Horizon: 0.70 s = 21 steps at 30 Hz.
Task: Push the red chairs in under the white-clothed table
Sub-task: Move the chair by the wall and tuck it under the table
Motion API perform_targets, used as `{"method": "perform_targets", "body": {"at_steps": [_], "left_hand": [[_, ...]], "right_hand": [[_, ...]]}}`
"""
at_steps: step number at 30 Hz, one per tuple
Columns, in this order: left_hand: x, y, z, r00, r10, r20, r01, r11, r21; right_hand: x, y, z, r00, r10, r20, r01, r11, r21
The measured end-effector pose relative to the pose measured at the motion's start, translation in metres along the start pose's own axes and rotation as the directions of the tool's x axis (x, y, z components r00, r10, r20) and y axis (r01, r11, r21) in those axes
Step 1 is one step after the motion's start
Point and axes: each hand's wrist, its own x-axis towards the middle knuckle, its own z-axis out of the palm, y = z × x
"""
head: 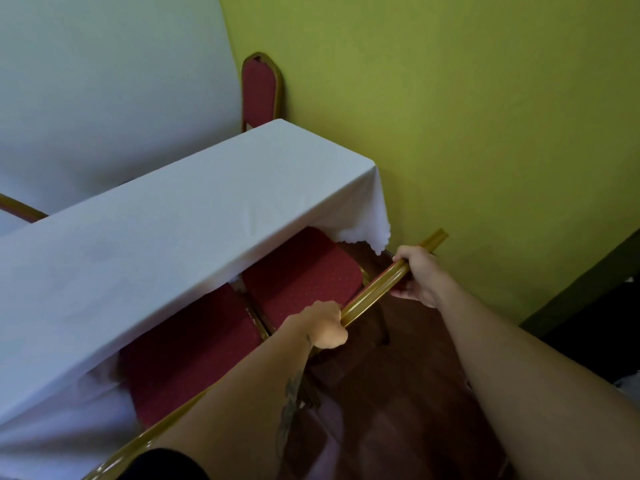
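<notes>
Gripping the gold top rail (375, 289) of the nearer red chair (304, 275), we have both hands closed around it: our left hand (325, 327) wraps the rail's lower end, our right hand (417, 275) clasps it higher up, close to the yellow-green wall (467, 116). That chair's red dotted seat sits partly beneath the hanging edge of the white tablecloth (166, 230). A second red chair (194, 344) stands just beside it on the left, its seat likewise tucked partway under the cloth. At the table's far end a third red chair (259, 93) stands upright against the wall. Reddish-brown floor (398, 393) shows below our forearms.
</notes>
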Motion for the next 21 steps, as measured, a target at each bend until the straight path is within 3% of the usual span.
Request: {"method": "perform_targets", "body": {"at_steps": [11, 21], "left_hand": [[0.027, -0.014, -0.021, 0.999, 0.033, 0.002, -0.032, 0.996, -0.082], [0.050, -0.033, -0.019, 0.993, 0.041, -0.111, -0.059, 0.985, -0.162]], "right_hand": [[0.023, -0.011, 0.020, 0.998, -0.048, -0.039, 0.047, 0.998, -0.029], [0.041, -0.020, 0.035, 0.996, -0.076, -0.045, 0.075, 0.997, -0.031]]}}
